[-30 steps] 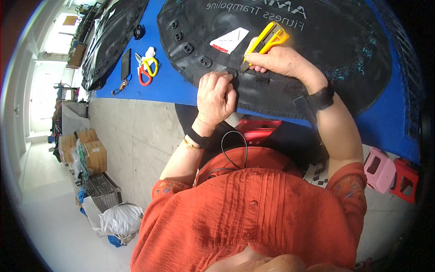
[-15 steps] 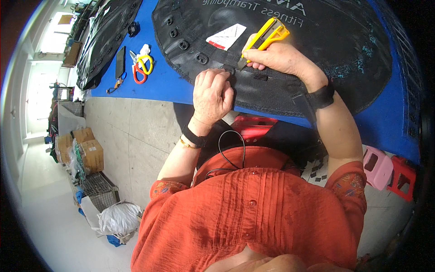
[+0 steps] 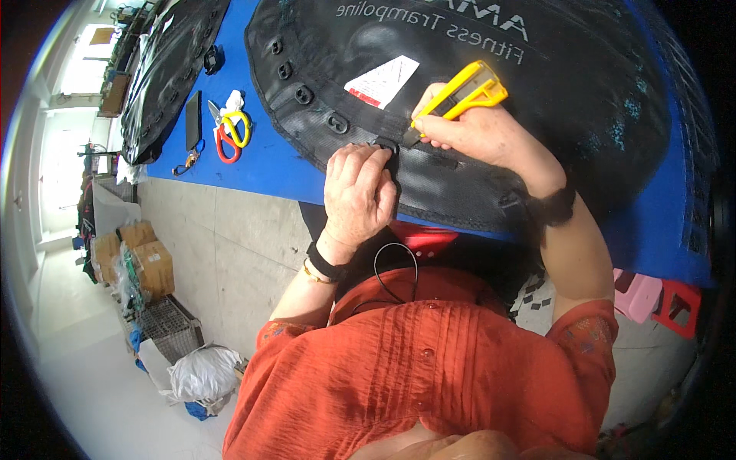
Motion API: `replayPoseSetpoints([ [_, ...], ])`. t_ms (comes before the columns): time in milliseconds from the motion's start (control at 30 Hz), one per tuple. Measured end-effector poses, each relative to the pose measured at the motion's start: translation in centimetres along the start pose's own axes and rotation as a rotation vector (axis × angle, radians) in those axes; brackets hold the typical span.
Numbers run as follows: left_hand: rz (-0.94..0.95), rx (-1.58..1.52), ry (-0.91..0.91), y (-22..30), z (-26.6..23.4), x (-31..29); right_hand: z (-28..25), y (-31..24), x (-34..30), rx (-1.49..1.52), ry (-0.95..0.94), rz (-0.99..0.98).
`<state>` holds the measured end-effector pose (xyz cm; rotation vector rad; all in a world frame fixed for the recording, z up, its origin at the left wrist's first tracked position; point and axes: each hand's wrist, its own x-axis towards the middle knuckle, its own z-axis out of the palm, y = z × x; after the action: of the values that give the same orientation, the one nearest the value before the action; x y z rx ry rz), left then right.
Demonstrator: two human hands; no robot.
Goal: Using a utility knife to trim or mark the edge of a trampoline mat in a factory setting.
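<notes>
A round black trampoline mat (image 3: 567, 115) with a webbed border lies before me. Its near edge is under my left hand (image 3: 359, 188), whose fingers are curled and pressed down on the border beside a black loop (image 3: 383, 144); what sits under the fingertips is hidden. My right hand (image 3: 491, 136) is wrapped round a yellow utility knife (image 3: 469, 86). The knife slants down to the left, its blade at the border just right of that loop. More black loops (image 3: 337, 123) run along the left rim. A white and red label (image 3: 382, 81) lies flat on the mat.
The blue table (image 3: 268, 165) also bears scissors (image 3: 230, 136) with red and yellow handles, a black phone-like slab (image 3: 193, 121) and another black mat (image 3: 165, 80). Red stool (image 3: 676, 308) and pink stool (image 3: 638, 296) stand at right; cardboard boxes (image 3: 149, 264) at left.
The view has shifted a little, so the mat and both hands sit lower in the picture. My right hand and the knife have come slightly nearer; the left hand keeps its place on the border.
</notes>
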<state>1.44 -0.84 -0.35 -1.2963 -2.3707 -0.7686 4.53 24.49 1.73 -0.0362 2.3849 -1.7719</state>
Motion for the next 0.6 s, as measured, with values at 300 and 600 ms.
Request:
replayPoseSetpoints([
  [300,-0.012,0.004,-0.029,0.1,0.0,0.3,1.0,-0.3,-0.5,0.129,0.109,-0.206],
  [600,-0.012,-0.003,-0.021,-0.2,0.1,0.3,1.4,-1.0,-0.3,0.071,0.168,-0.234],
])
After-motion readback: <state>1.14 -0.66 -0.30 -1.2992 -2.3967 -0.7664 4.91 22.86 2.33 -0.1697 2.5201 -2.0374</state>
